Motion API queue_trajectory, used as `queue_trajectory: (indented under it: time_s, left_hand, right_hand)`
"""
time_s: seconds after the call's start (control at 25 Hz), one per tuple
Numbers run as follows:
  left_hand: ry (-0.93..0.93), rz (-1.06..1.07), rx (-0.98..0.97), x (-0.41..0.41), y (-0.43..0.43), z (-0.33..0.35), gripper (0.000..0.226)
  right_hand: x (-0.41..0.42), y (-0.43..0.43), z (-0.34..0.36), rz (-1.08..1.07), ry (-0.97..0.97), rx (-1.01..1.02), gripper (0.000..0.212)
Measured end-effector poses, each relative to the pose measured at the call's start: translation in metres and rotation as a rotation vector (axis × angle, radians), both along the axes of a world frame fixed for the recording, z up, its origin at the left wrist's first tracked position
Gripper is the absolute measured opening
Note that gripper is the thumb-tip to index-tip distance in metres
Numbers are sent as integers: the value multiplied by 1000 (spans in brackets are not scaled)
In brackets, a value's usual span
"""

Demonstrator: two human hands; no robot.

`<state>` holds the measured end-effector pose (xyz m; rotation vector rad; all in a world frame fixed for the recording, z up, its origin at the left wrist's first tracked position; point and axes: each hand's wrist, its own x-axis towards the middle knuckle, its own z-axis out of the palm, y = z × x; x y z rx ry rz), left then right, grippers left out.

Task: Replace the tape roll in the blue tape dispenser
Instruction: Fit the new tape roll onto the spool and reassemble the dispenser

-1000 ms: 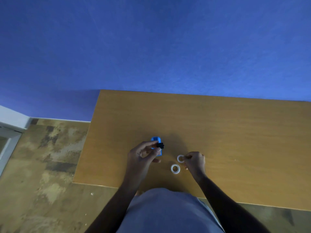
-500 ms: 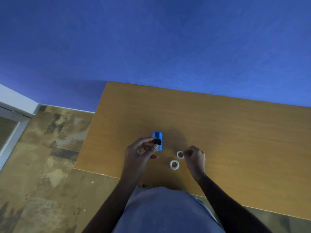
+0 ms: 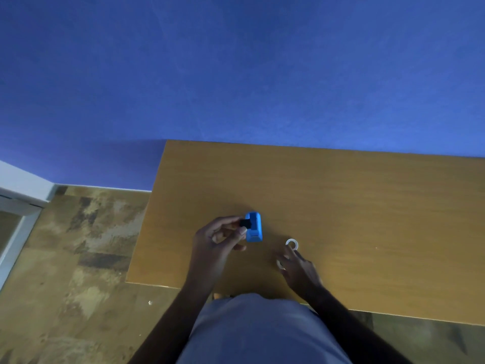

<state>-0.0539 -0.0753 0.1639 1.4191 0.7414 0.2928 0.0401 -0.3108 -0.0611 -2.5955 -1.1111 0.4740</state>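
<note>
Head view: both hands over wooden table, dispenser job.
L hand pinched small black piece w/ fingertips, right against blue tape dispenser standing on table. R hand lay spread, fingers loose, partly covering one white tape roll; 2nd roll flat just beyond fingertips.

Blue wall; wooden table against it; mottled brown floor; white frame left.

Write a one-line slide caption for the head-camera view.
Left hand holds a black spool beside the blue tape dispenser; right hand reaches over tape rings.
</note>
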Motion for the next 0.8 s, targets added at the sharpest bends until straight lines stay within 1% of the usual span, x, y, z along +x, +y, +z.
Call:
queue_trajectory:
  time_s: [0.08,0.16,0.2,0.32,0.4,0.48,0.56,0.68,0.8]
  left_hand:
    - [-14,-28,-1,-1,8,8,19]
    - [-28,-62,2,-3,12,16,18]
    - [-35,-78,4,-4,14,20,18]
    - [-56,-118,21,-7,14,31,18]
    - [-72,-146,23,-8,14,36,19]
    - [-88,-176,22,-9,12,41,20]
    - [-105,-199,29,-10,11,47,20]
    - [-141,-220,24,-10,9,57,19]
    - [-182,-263,29,-12,7,66,19]
  right_hand:
    - [-2,5,4,-69,27,9,16]
    - [-3,13,19,-168,104,74,24]
    - [-3,18,31,-245,188,163,29]
    - [-4,40,93,-512,515,590,50]
    - [-5,51,142,-609,670,813,48]
    - [-9,56,188,-591,788,968,49]
    - [-13,57,226,-536,856,1071,53]
    - [-18,59,263,-453,868,1145,55]
    - [-23,57,278,-428,811,1156,56]
